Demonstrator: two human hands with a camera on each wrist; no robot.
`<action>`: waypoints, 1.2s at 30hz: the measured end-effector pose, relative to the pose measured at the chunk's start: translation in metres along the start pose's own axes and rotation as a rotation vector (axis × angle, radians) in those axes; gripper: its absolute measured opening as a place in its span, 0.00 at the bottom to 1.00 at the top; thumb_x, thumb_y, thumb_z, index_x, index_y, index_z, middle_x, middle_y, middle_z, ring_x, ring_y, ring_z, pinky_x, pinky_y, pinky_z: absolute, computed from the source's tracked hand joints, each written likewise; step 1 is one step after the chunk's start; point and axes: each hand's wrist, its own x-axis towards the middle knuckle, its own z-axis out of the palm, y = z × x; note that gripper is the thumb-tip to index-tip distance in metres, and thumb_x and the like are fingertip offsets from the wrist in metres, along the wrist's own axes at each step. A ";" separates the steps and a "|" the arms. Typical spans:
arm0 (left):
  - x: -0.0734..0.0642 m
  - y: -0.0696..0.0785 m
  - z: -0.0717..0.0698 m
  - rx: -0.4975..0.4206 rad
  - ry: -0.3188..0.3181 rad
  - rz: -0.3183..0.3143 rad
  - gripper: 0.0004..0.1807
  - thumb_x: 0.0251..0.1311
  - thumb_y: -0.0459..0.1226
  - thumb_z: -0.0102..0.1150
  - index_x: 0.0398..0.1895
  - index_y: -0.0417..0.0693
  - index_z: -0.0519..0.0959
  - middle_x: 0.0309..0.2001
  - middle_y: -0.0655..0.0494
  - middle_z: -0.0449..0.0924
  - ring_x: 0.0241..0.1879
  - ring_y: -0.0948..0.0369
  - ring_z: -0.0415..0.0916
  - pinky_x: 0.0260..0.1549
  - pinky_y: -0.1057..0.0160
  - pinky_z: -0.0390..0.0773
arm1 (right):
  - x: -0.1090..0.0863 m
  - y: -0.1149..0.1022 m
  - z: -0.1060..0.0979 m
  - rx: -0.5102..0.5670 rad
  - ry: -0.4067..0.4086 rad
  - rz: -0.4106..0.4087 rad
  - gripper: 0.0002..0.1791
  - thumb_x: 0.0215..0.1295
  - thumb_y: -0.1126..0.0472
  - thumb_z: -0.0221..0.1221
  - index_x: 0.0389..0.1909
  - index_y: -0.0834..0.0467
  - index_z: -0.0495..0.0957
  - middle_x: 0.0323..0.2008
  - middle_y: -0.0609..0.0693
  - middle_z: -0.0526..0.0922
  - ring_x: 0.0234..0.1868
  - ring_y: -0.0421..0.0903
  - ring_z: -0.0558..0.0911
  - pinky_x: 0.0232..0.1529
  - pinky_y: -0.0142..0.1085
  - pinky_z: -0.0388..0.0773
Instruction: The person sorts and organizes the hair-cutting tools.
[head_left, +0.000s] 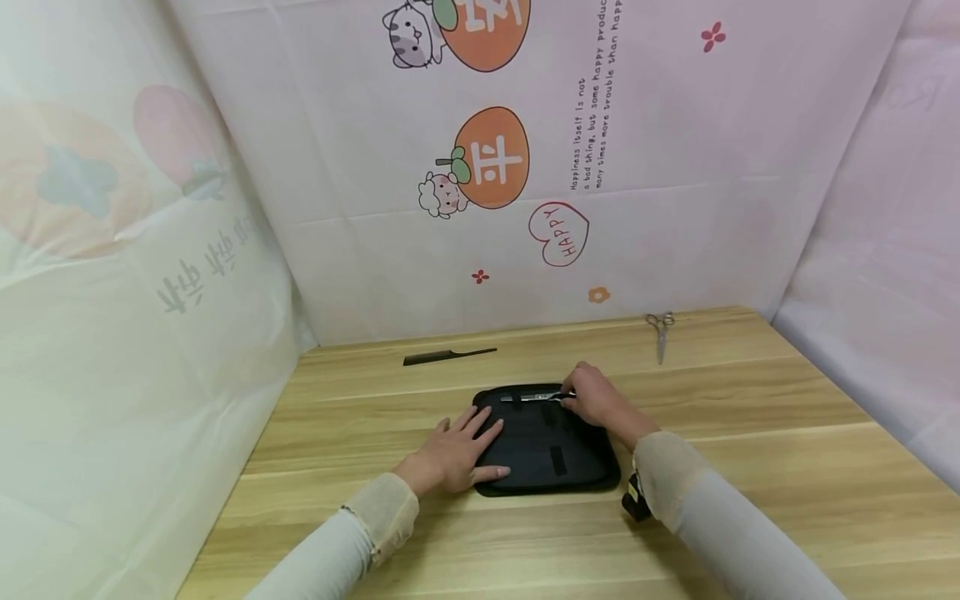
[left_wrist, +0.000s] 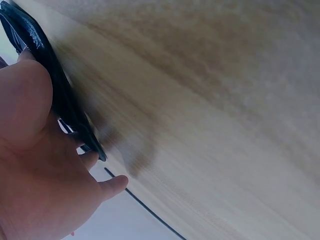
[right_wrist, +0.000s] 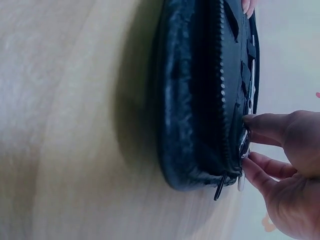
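A black zippered case lies on the table with its inner panel and dark straps showing. Along its far edge lies a pair of silver scissors, blades to the left under a strap. My right hand pinches the scissors at the handle end; in the right wrist view thumb and fingers meet at the handle loops. Spread over the left side of the case is my left hand, its fingers straight and resting on the panel. A zipper pull hangs at the case's corner.
Toward the back left lies a black tail comb. Another pair of scissors lies at the back right. A small black object with a yellow mark sits beside my right sleeve. Printed white cloth encloses the table's back and sides.
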 end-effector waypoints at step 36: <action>-0.004 -0.004 -0.006 -0.051 0.003 0.040 0.45 0.72 0.68 0.39 0.84 0.57 0.49 0.83 0.52 0.41 0.81 0.50 0.40 0.72 0.38 0.56 | 0.002 0.005 0.003 0.017 0.038 -0.066 0.06 0.65 0.68 0.68 0.40 0.67 0.88 0.38 0.58 0.80 0.44 0.57 0.79 0.49 0.52 0.79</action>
